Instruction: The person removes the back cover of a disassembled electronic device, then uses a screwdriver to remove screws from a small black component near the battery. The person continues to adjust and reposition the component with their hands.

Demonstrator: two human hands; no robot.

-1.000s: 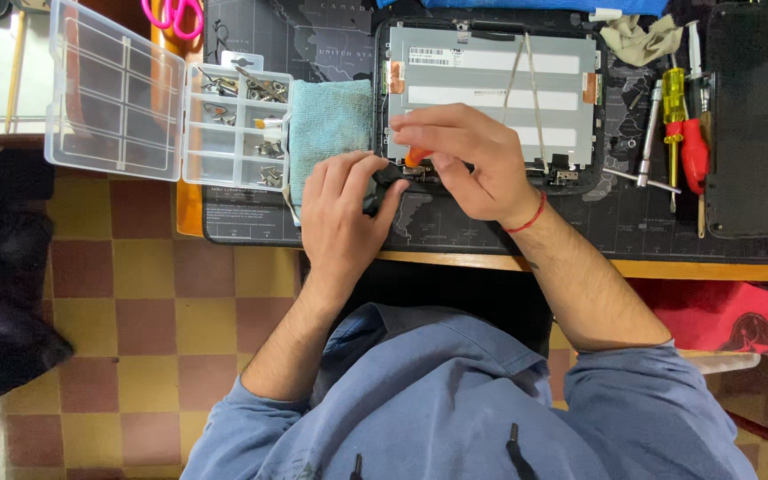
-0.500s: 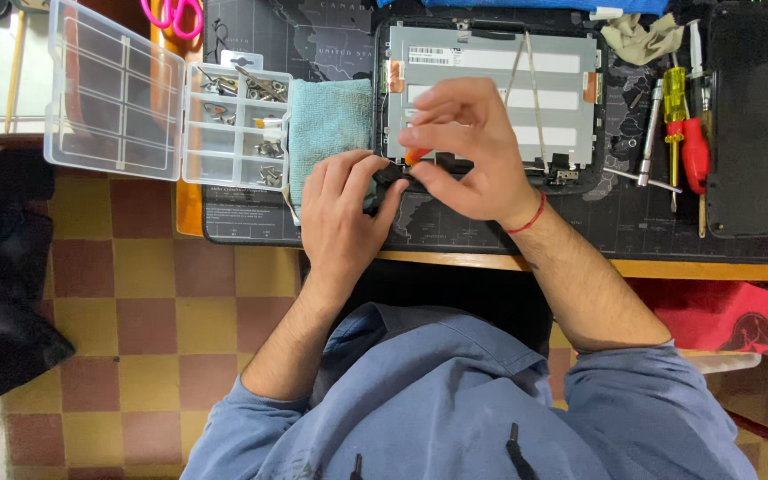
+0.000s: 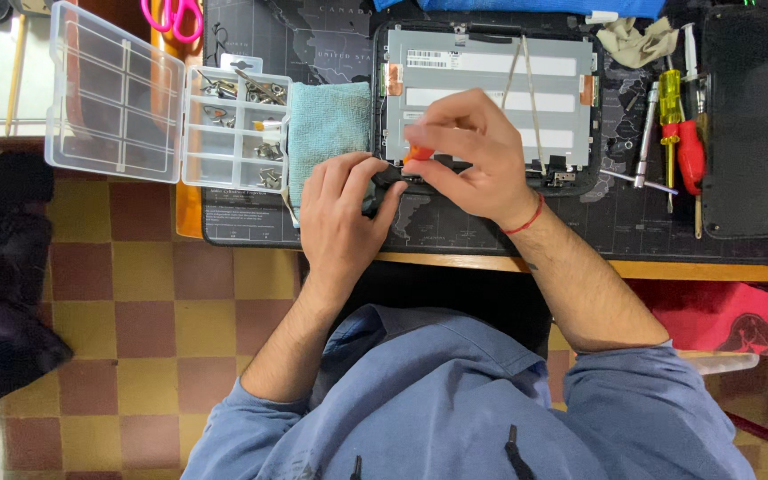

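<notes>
Even, fairly bright overhead light, soft shadows, sharp focus throughout, slight wide-angle bending at edges.

Single head view, straight down from above, near; desk edge top, floor below.

The floor (image 3: pixel 135 302) is a check of dull red and yellow tiles. A black mat (image 3: pixel 633 222) printed with a pale world map covers the table. The cloth (image 3: pixel 326 129) is teal, the scissors (image 3: pixel 173 16) pink, the screwdrivers (image 3: pixel 679 133) yellow and red, the wrist band (image 3: pixel 526 220) red, the shirt (image 3: pixel 455 400) blue.
</notes>
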